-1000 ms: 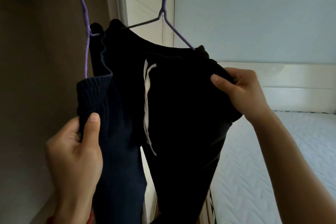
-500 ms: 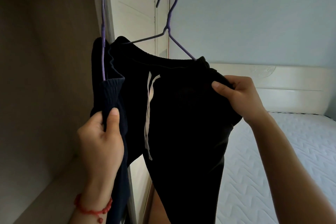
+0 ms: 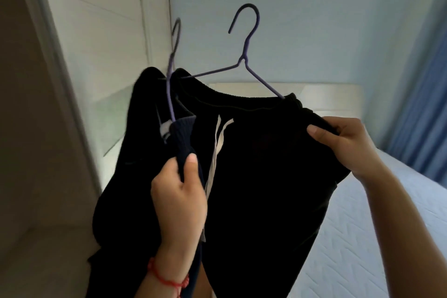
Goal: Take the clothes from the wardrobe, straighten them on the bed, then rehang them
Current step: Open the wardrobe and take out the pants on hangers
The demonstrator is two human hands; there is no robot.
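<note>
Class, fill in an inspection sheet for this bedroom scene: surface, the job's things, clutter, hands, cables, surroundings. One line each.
Surface: bed with a white quilted mattress, bare where visible, lower right.
Job's things: black trousers with white drawstring on a purple hanger; a navy ribbed garment on a second purple hanger, both held up in the air.
Clutter: nothing seen.
Hands: left hand grips the navy ribbed garment; right hand pinches the trousers' waistband edge.
Cables: nothing seen.
Surroundings: pale wardrobe door on the left, white headboard, blue curtain on the right.
</note>
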